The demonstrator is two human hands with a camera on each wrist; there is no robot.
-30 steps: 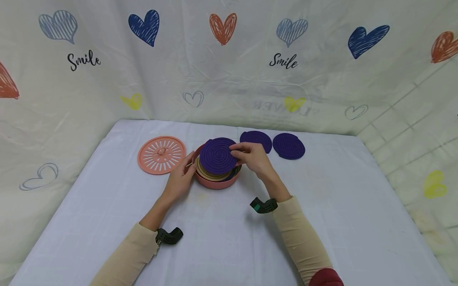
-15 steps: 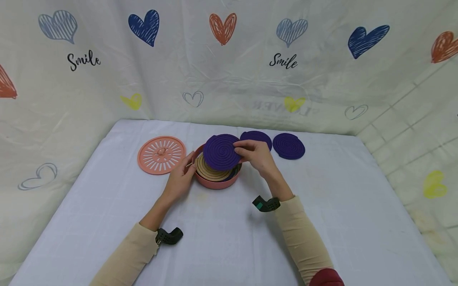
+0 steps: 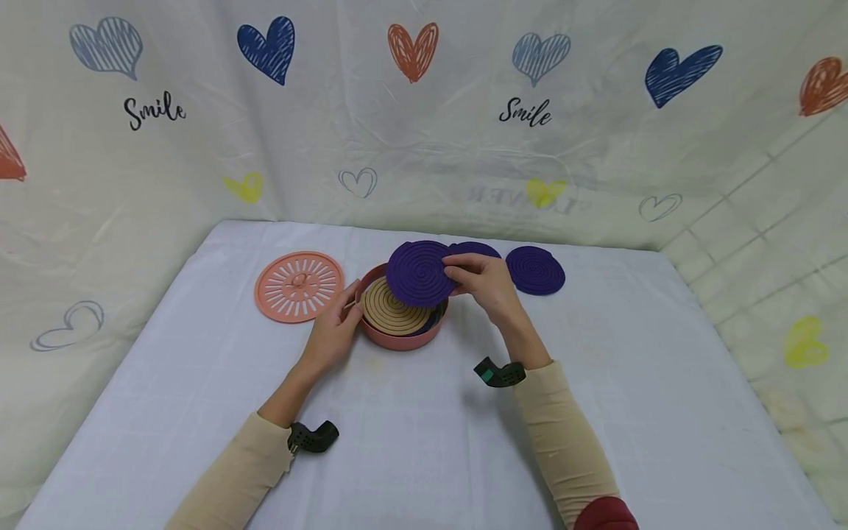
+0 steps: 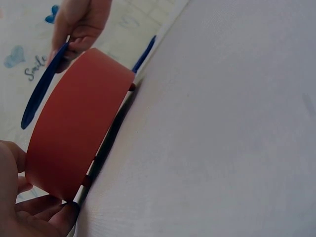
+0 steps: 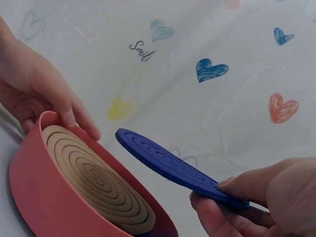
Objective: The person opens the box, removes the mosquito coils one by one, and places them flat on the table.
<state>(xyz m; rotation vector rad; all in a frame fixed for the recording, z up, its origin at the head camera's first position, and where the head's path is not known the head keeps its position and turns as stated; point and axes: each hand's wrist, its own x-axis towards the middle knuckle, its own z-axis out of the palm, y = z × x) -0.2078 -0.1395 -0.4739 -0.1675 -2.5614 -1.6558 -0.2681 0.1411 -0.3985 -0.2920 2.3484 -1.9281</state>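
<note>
In the head view my left hand point(image 3: 336, 325) grips the left side of a round pink tin point(image 3: 397, 343), thumb by the rim and fingers lower down. A tan spiral mosquito coil point(image 3: 391, 311) lies inside, with a dark purple edge showing beneath it. My right hand point(image 3: 489, 287) pinches a purple mosquito coil point(image 3: 416, 274) by its right edge between thumb and fingers. This coil is held tilted above the tin's back right part, apart from the tan one, as the right wrist view shows with the purple coil point(image 5: 163, 160) over the tin point(image 5: 29, 182).
Left of the tin lies a slotted pink lid point(image 3: 291, 294) with a small knob. Two more purple coils lie at the back right: one point(image 3: 478, 249) is partly hidden by my right hand, the other point(image 3: 535, 270) is in full view. A white cloth point(image 3: 411, 442) covers the table.
My right hand has moved the purple coil up and to the right, uncovering more of the tan coil in the tin. My left hand stays on the tin.
</note>
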